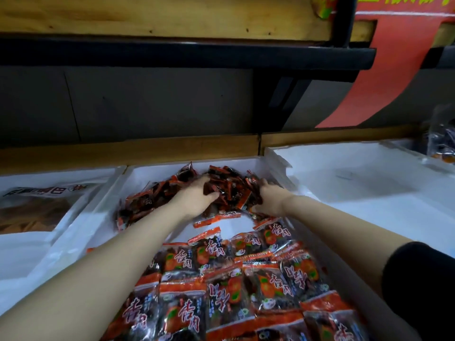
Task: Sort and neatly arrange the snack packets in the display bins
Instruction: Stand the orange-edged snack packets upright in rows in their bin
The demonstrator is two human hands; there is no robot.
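Because the packets at the far end of the middle bin (152, 175) are lying in a loose heap (229, 185), we are reaching both arms over the flat rows (246, 279) to gather it. Our left grip (194, 196) is curling over the top and left side of the heap, with fingers pushed in among the packets, so it is grasping a bunch of them. Our right grip (269, 199) is cupping the right side, and its fingers are closing on packets too. Holding from two sides is, we think, keeping the slippery pile together.

The packets are small flat pillows of shiny plastic film, dark in the centre, with orange-red sealed edges and white characters. The near rows are lying face up and overlapping like tiles, probably to show the labels. The bin walls are looking white, matte and thick, perhaps foam. In the left bin (73, 171) a large brown pack (41, 205) is lying flat.
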